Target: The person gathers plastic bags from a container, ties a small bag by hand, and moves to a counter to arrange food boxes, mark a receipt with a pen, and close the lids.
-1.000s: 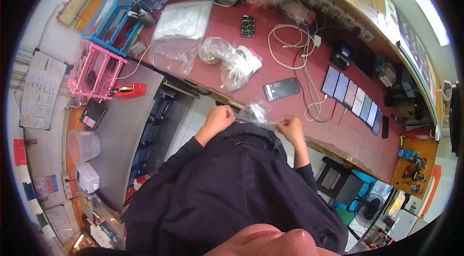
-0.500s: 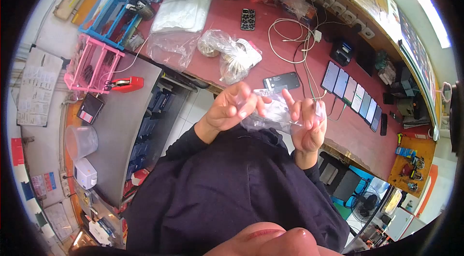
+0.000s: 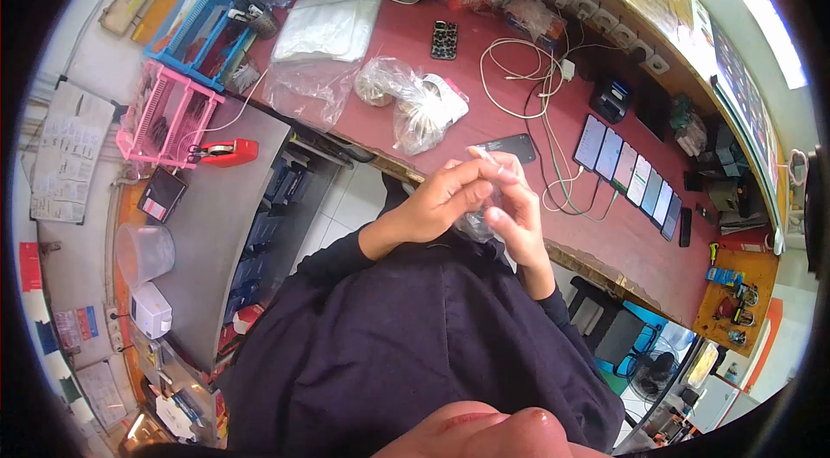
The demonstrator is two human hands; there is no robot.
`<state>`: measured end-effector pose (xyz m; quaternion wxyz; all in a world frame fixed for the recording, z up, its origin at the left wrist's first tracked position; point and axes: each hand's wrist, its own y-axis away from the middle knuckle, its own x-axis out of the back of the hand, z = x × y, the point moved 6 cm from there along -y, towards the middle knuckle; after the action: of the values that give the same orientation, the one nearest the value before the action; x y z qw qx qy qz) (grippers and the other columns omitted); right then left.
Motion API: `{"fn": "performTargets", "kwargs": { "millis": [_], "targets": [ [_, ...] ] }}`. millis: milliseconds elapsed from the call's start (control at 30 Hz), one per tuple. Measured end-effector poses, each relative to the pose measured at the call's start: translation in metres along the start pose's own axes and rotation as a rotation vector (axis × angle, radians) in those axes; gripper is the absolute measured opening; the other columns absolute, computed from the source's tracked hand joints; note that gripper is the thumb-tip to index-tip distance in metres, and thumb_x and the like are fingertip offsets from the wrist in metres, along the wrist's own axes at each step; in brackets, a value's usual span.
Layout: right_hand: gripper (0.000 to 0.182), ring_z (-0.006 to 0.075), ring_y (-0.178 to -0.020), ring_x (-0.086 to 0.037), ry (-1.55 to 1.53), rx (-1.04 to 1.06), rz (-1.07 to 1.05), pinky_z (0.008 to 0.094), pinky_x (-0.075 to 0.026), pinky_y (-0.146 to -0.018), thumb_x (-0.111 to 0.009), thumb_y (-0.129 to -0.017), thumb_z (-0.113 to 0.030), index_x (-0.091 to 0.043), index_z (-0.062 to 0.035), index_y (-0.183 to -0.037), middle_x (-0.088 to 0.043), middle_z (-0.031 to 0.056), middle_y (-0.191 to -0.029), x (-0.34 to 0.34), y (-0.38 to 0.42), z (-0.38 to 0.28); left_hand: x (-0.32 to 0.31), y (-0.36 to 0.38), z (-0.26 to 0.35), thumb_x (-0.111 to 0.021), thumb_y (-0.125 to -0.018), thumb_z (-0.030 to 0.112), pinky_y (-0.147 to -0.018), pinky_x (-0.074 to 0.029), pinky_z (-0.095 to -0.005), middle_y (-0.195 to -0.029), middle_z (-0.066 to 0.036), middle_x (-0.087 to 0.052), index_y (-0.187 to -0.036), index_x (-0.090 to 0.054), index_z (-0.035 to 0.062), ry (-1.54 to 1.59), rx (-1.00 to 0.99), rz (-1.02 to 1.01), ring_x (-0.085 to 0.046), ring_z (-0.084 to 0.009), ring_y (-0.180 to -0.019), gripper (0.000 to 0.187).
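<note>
In front of my dark top, at the table's front edge, my left hand [image 3: 439, 203] and my right hand [image 3: 520, 220] meet with their fingers together. Between them is a crumpled clear plastic bag [image 3: 477, 225], bunched up and mostly hidden behind the fingers. Both hands are closed on it; whatever it contains cannot be made out. Just beyond the fingertips lies a dark phone [image 3: 512, 147], partly covered by the hands. Farther left on the table sits a knotted clear bag of small items [image 3: 421, 122], beside a white roll [image 3: 450, 102].
On the red table [image 3: 484, 86] are a leopard-patterned phone [image 3: 443, 40], a stack of white plastic bags [image 3: 328, 25], coiled white cables [image 3: 519, 69] and a row of phones [image 3: 627, 166]. Leftward are a red tape dispenser [image 3: 226, 152], a pink basket [image 3: 164, 116] and a blue basket [image 3: 194, 34].
My hands were apart with the clear plastic bag stretched between them. They have come together, the right moving left and up, and the bag is now bunched between the fingers.
</note>
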<state>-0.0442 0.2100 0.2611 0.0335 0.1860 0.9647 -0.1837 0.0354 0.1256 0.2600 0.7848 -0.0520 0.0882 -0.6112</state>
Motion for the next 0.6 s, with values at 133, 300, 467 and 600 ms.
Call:
{"fn": "performTargets", "kwargs": {
  "millis": [133, 300, 467, 600],
  "targets": [
    [0.041, 0.0208, -0.11, -0.05, -0.017, -0.148, 0.159, 0.0326, -0.037, -0.097, -0.066, -0.085, -0.017, -0.059, 0.0006, -0.121, -0.054, 0.0128, -0.119, 0.001, 0.008, 0.022, 0.0, 0.001, -0.021, -0.049, -0.098, 0.014, -0.082, -0.045, -0.024, -0.114, -0.005, -0.053, -0.112, -0.051, 0.0035, 0.008, -0.031, 0.07, -0.056, -0.0076, -0.093, 0.017],
    [0.028, 0.0156, -0.103, -0.053, -0.002, -0.101, 0.169, 0.0267, -0.042, -0.087, -0.065, -0.087, -0.012, -0.064, 0.0037, -0.11, -0.057, 0.0097, -0.113, -0.005, 0.007, 0.02, 0.0, -0.004, -0.004, -0.055, -0.092, 0.011, -0.086, -0.045, -0.032, -0.115, -0.01, -0.06, -0.111, -0.053, 0.004, -0.133, 0.006, 0.056, -0.06, -0.0155, -0.094, 0.021],
    [0.019, 0.0084, -0.072, -0.057, -0.223, -0.317, 0.314, 0.0214, -0.042, -0.064, -0.06, -0.092, -0.014, -0.066, 0.0043, -0.094, -0.063, 0.0033, -0.082, -0.001, 0.023, 0.056, 0.001, 0.0, 0.014, -0.051, -0.088, 0.012, -0.086, -0.043, -0.0359, -0.098, -0.011, -0.067, -0.116, -0.054, 0.0062, -0.708, -0.22, 0.04, -0.065, -0.0248, -0.093, 0.029],
    [0.021, 0.0109, -0.06, -0.059, -0.152, -0.362, 0.179, 0.0222, -0.045, -0.058, -0.055, -0.096, -0.015, -0.065, 0.004, -0.093, -0.061, 0.0042, -0.079, -0.008, 0.014, 0.047, 0.013, 0.001, 0.001, -0.047, -0.091, 0.011, -0.077, -0.045, -0.0358, -0.08, -0.009, -0.065, -0.12, -0.051, 0.0047, -0.542, -0.189, -0.035, -0.063, -0.0216, -0.076, 0.029]
  ]
}}
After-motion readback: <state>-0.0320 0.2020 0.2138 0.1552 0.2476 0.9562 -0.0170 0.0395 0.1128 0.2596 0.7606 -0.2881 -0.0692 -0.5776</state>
